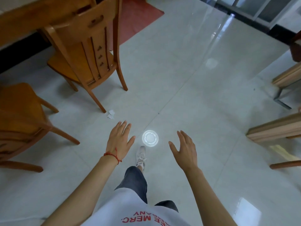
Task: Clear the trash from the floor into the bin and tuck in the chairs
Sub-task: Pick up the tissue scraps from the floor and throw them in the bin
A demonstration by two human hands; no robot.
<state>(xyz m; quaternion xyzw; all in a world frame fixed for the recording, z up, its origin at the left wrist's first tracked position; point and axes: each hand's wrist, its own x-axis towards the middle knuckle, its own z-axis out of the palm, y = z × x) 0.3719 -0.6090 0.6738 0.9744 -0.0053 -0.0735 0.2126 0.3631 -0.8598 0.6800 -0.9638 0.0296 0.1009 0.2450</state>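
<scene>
Round white plastic lid (150,138) lies flat on the glossy pale grey tiled floor (195,103), between the two hands and just ahead of a white sneaker (141,155). Small crumpled white paper scrap (111,114) sits on the floor up-left of the lid, just beside the rear leg of the orange-brown wooden slat-back chair (84,51).

Left hand (119,140), red string bracelet (112,155) on the wrist, is spread wide, palm down, fingers pointing forward, empty, hanging above the floor just left of the lid. Right hand (184,148) is also spread wide and empty, thumb out toward the lid, just right of it. Neither touches the lid.

The slat-back chair stands pulled out from the brown wooden table (32,17) at top left, seat mostly clear of the table edge. Second orange-brown wooden chair (21,121) at the left edge, only partly in view. Red mat (138,17) lies beyond the table. Light wooden furniture pieces (276,129) at the right edge, cut off by the frame. Person wears a white shirt with red lettering (138,212) and dark trousers (136,181).
</scene>
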